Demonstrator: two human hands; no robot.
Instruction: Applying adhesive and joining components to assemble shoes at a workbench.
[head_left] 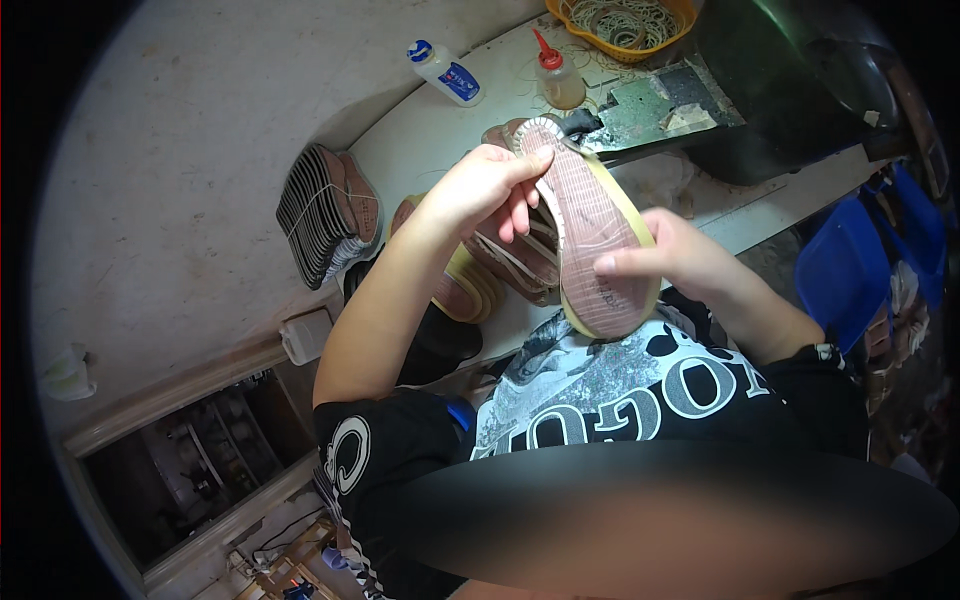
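The grip of the left hand [490,192] pinches the upper end of a pinkish sole [600,215] with a yellow rim, while the right hand [678,248] clasps its lower side, holding it tilted above the near edge of the table [400,155]. Just left of it lie more soles [512,258], with a tied bundle of striped soles [328,212] by the table's left edge. Toward the far edge are a white bottle [448,75], a red-tipped bottle [562,88] and a yellow basket [640,54].
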